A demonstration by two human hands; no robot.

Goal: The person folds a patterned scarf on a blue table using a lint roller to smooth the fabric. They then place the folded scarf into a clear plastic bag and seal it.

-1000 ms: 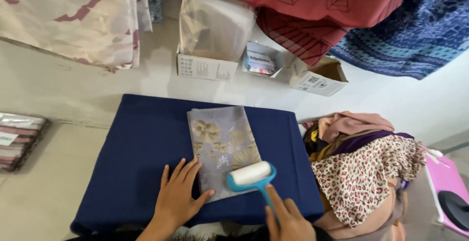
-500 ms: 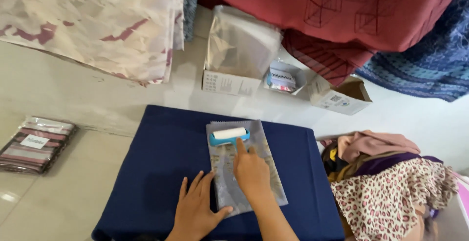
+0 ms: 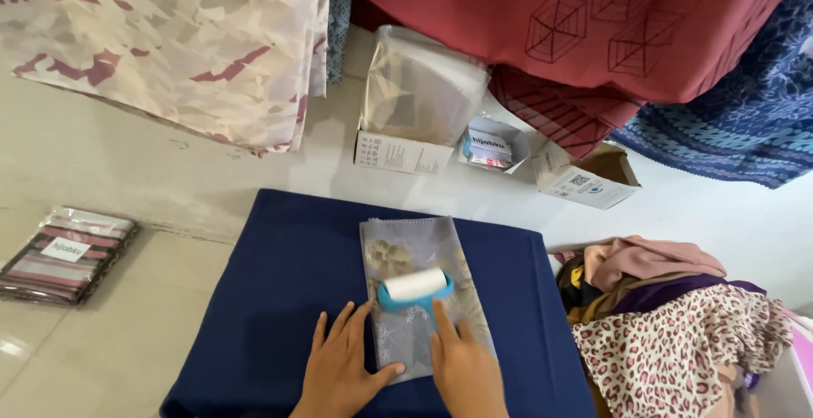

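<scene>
A folded grey floral cloth [image 3: 405, 249] lies on a dark blue mat [image 3: 271, 299] on the floor. My right hand [image 3: 464, 369] grips the handle of a blue lint roller [image 3: 414, 287] whose white roll rests across the middle of the cloth. Flat beside it, my left hand [image 3: 340, 374] has its fingers spread, pressing the near left edge of the cloth and the mat.
Beyond the mat stand an open box of clear plastic bags [image 3: 419, 100], a small box [image 3: 491, 145] and a cardboard box [image 3: 584, 177]. A pile of cloths [image 3: 677, 316] lies to the right. A packaged striped cloth [image 3: 66, 253] lies at left. Patterned fabrics hang behind.
The roller went from the near end of the cloth up to its far end, then came back to the middle. My left hand stayed pressed on the cloth.
</scene>
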